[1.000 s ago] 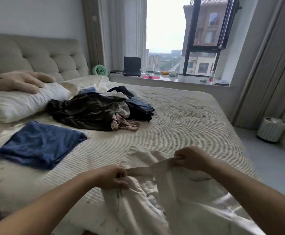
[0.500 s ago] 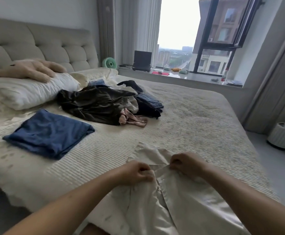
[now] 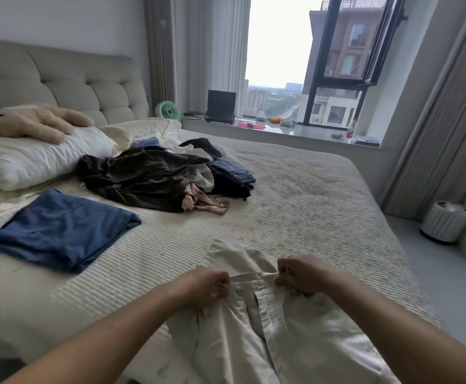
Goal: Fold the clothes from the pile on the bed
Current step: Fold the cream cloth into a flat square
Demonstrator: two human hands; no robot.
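Gripping: left hand (image 3: 208, 286) and right hand (image 3: 298, 275) each pinch the cream garment (image 3: 268, 328) at its top edge.
Garment position: near bed (image 3: 309, 195) edge, between and below both hands.
Pile (image 3: 165, 176): well beyond.

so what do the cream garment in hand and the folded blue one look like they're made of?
Cream garment: looks like a smooth woven fabric, maybe satin or a cotton blend; it shows a faint sheen and crisp creases. Folded blue garment: looks like soft matte knit, jersey-like, with no shine and rounded, limp folds. Neither fibre can be confirmed by sight.
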